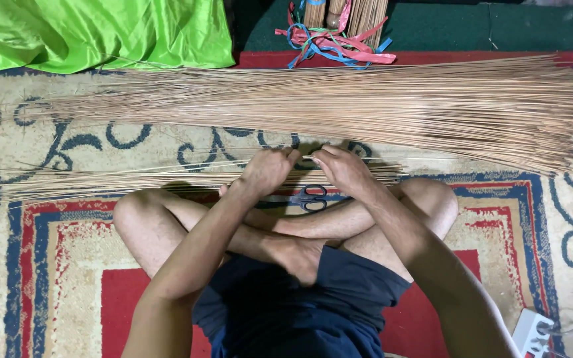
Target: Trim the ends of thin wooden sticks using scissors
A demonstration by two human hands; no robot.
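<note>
A person sits cross-legged on a patterned rug (565, 219). In the middle of the frame the left hand (268, 169) and the right hand (341, 167) are both closed in fists, close together, gripping a small bunch of thin sticks (121, 180). That bunch lies flat across the rug from the left side to just past the right hand, right in front of the knees.

Above it, a much bigger pile of sticks (379, 106) stretches almost all the way across the frame. The two are near each other, so loose sticks could slide over and mix in. The sticks are thin (they look easy to snap), so a hard squeeze or a bend might break some. The far left ends of the small bunch fan out and could slip free.

Black scissors (308, 197) lie just below the hands, next to the legs, where a shin could bump them.

Colored strings (329, 43) sit at the top middle, and a green cloth (101, 33) fills the upper left. There is bare rug at the left and right for moving.
</note>
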